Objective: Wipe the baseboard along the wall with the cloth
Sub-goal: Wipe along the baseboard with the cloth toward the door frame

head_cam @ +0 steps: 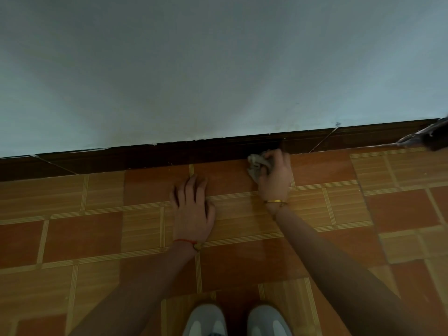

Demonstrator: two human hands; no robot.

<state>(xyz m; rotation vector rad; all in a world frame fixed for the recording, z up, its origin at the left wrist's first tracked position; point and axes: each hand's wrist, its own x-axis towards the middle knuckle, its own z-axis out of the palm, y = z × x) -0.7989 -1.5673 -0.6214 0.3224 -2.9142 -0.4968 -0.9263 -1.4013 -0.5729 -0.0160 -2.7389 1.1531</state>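
A dark brown baseboard [169, 155] runs along the foot of a pale grey-blue wall [218, 69], rising slightly toward the right. My right hand [275, 177] grips a crumpled grey cloth [255, 167] and presses it against the lower edge of the baseboard, right of centre. A gold bangle circles that wrist. My left hand [192, 207] lies flat on the tiled floor with fingers spread, a short way in front of the baseboard, holding nothing. A red string bracelet is on its wrist.
The floor [97, 234] is orange and tan patterned tile. Two grey shoes [237, 320] show at the bottom edge. A dark object with a pale streaked surface [426, 134] juts in at the far right, against the baseboard.
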